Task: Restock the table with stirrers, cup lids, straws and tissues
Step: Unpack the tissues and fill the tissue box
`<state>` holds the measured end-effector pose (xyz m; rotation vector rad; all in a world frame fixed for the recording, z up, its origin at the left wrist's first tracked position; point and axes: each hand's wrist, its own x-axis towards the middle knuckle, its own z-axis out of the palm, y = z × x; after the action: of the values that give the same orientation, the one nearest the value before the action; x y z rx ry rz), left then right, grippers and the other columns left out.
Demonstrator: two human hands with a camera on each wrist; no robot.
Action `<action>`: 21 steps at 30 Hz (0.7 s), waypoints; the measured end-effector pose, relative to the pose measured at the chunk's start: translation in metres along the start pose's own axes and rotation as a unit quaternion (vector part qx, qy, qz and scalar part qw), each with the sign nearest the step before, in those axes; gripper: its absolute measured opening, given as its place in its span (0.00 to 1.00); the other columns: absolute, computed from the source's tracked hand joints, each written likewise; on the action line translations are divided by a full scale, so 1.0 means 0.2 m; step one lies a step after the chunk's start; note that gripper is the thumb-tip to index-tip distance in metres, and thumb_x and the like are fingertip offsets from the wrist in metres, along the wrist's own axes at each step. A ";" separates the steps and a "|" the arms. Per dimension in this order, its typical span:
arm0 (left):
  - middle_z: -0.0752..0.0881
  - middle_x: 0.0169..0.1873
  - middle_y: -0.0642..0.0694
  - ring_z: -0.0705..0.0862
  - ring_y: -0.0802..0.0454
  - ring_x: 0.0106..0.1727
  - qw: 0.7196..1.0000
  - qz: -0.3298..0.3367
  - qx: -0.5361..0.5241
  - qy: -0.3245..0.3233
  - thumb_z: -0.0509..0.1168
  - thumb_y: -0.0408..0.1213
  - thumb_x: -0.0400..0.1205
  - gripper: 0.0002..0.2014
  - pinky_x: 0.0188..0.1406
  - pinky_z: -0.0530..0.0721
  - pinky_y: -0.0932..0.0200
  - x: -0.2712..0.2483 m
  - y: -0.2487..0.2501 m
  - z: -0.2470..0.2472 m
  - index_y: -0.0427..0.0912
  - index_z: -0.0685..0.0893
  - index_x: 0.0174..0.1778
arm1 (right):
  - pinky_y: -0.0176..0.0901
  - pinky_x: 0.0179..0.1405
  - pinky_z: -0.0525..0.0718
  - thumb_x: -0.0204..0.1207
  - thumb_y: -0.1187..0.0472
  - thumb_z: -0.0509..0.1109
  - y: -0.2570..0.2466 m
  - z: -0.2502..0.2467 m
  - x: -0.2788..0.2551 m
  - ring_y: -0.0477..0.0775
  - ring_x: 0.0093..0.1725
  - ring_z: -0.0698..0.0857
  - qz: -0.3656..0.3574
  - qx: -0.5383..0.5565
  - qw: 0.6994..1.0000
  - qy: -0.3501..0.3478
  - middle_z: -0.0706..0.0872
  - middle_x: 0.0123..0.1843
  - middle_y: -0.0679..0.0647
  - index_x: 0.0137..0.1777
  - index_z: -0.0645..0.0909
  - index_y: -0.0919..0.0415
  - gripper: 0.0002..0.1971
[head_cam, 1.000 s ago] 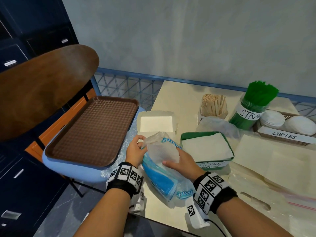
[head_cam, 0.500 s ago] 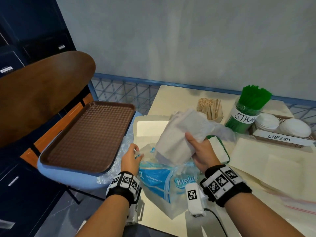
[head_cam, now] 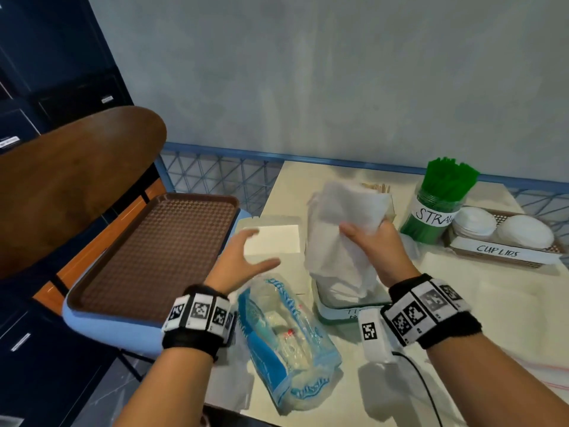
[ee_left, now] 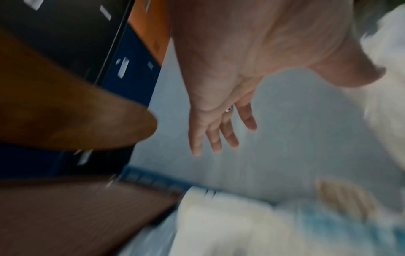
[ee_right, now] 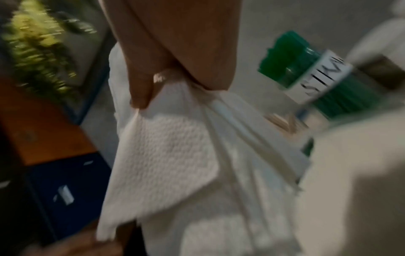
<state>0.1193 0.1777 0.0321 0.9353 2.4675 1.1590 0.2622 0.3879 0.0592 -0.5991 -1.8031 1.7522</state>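
1. The right hand [head_cam: 374, 241] grips a thick wad of tissues [head_cam: 338, 238], thumb in front and fingers curled behind, so the loose sheets stay bunched as one.
2. The wad hangs upright over the green tissue box [head_cam: 335, 312], its lower edge reaching into or just above it; this looks like the step of loading tissues.
3. The left hand [head_cam: 243, 260] hovers spread and empty above the desk [head_cam: 480, 306], between the tray [head_cam: 154, 254] and the wad, probably ready to steady or square the sheets.
4. The tissue bag [head_cam: 286, 340] lies slack on the desk's near edge below the left hand, mouth pointing away and mostly emptied.
5. The straws [head_cam: 443, 195], cup lids [head_cam: 502, 232] and stirrers [head_cam: 377, 188] stand along the far side, already in their labelled holders, so tissues seem the last item.
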 end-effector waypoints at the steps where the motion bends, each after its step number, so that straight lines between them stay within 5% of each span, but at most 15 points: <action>1: 0.70 0.75 0.49 0.69 0.54 0.74 0.998 0.055 0.017 0.001 0.77 0.50 0.68 0.42 0.70 0.63 0.64 0.02 0.12 -0.05 0.45 0.66 0.75 | 0.49 0.57 0.83 0.67 0.60 0.78 -0.02 0.00 0.01 0.57 0.57 0.84 -0.021 -0.072 0.996 -0.038 0.85 0.57 0.56 0.66 0.75 0.62 0.27; 5: 0.75 0.71 0.53 0.74 0.56 0.70 0.963 0.184 0.165 -0.109 0.79 0.55 0.61 0.48 0.70 0.69 0.57 0.09 0.51 -0.12 0.53 0.64 0.76 | 0.49 0.57 0.83 0.65 0.59 0.81 -0.08 0.05 0.02 0.50 0.55 0.86 -0.130 -0.284 0.927 -0.207 0.88 0.54 0.48 0.63 0.79 0.54 0.25; 8: 0.86 0.55 0.49 0.83 0.51 0.55 0.953 0.146 0.192 -0.185 0.77 0.47 0.69 0.26 0.50 0.76 0.61 0.13 0.59 -0.06 0.47 0.81 0.62 | 0.54 0.53 0.84 0.61 0.55 0.82 -0.10 0.04 0.02 0.53 0.52 0.87 -0.156 -0.348 0.900 -0.210 0.90 0.51 0.49 0.60 0.82 0.51 0.25; 10: 0.89 0.50 0.44 0.85 0.48 0.50 0.969 0.131 0.137 -0.158 0.75 0.44 0.72 0.18 0.44 0.78 0.61 0.15 0.56 -0.01 0.41 0.86 0.55 | 0.46 0.47 0.83 0.61 0.51 0.82 -0.12 0.01 0.03 0.52 0.48 0.85 -0.164 -0.369 0.897 -0.181 0.88 0.48 0.48 0.57 0.82 0.55 0.24; 12: 0.89 0.46 0.41 0.85 0.48 0.44 0.986 0.097 0.069 -0.113 0.74 0.44 0.73 0.17 0.35 0.78 0.64 0.16 0.51 0.04 0.38 0.87 0.53 | 0.37 0.49 0.80 0.62 0.51 0.82 -0.13 -0.04 0.03 0.46 0.49 0.83 -0.165 -0.371 0.905 -0.125 0.85 0.50 0.43 0.57 0.79 0.53 0.25; 14: 0.88 0.43 0.42 0.84 0.49 0.41 0.996 0.048 0.005 -0.076 0.73 0.43 0.74 0.17 0.31 0.77 0.67 0.17 0.46 0.09 0.35 0.86 0.53 | 0.41 0.62 0.76 0.62 0.51 0.81 -0.11 -0.11 0.04 0.42 0.57 0.79 -0.153 -0.361 0.919 -0.049 0.79 0.57 0.39 0.62 0.76 0.50 0.28; 17: 0.89 0.45 0.39 0.87 0.42 0.47 0.992 -0.050 -0.118 -0.008 0.76 0.46 0.69 0.22 0.43 0.87 0.50 0.17 0.39 0.18 0.34 0.86 0.52 | 0.43 0.67 0.68 0.64 0.47 0.78 -0.02 -0.23 0.04 0.43 0.65 0.71 -0.043 -0.268 0.962 0.020 0.71 0.65 0.40 0.70 0.71 0.50 0.34; 21: 0.90 0.47 0.37 0.88 0.39 0.50 0.963 -0.148 -0.224 0.010 0.71 0.55 0.59 0.27 0.55 0.85 0.39 0.16 0.34 0.37 0.37 0.87 0.46 | 0.60 0.74 0.71 0.51 0.29 0.77 0.16 -0.34 0.02 0.53 0.73 0.74 0.123 -0.039 0.992 -0.001 0.72 0.77 0.50 0.79 0.61 0.46 0.55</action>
<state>0.1606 0.2738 0.0368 0.4125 2.1207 1.5222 0.3022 0.4434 0.0283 -0.8858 -1.8719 1.8453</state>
